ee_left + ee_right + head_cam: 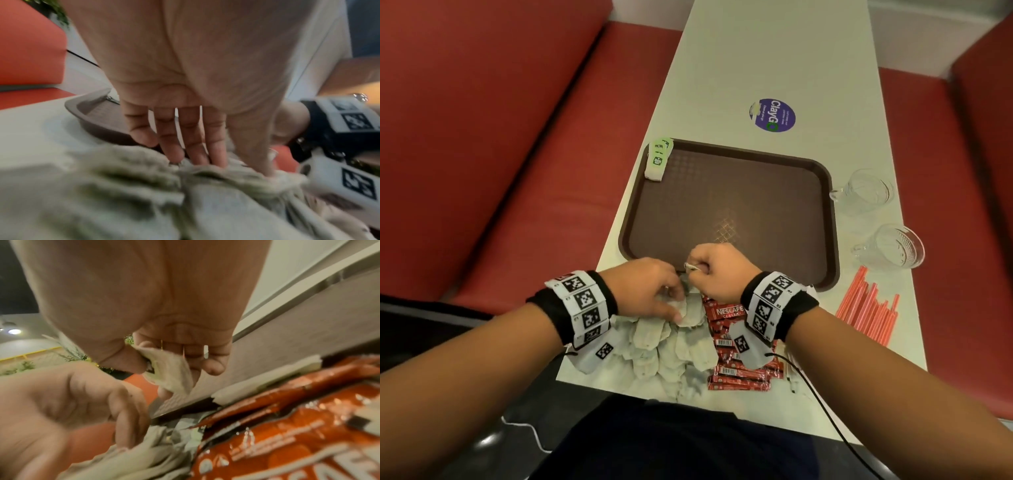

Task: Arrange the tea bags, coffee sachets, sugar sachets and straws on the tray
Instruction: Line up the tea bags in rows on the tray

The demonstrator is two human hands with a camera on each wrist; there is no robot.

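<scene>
black wristbands (571, 308) with white square-coded tags, thin black cable (822, 404), dark trousers (654, 442)

Long pale table (774, 61) running up the middle of the head view, narrowing toward the top edge. Red padded bench seating (482, 137) filling the left side, seat and backrest split by a dark seam; a matching red bench (962, 205) down the right side. Round purple sticker (772, 115) on the tabletop, upper centre. Pale wall (911, 34) at upper right. Blurred ceiling light (14, 331) at left in the right wrist view.
</scene>
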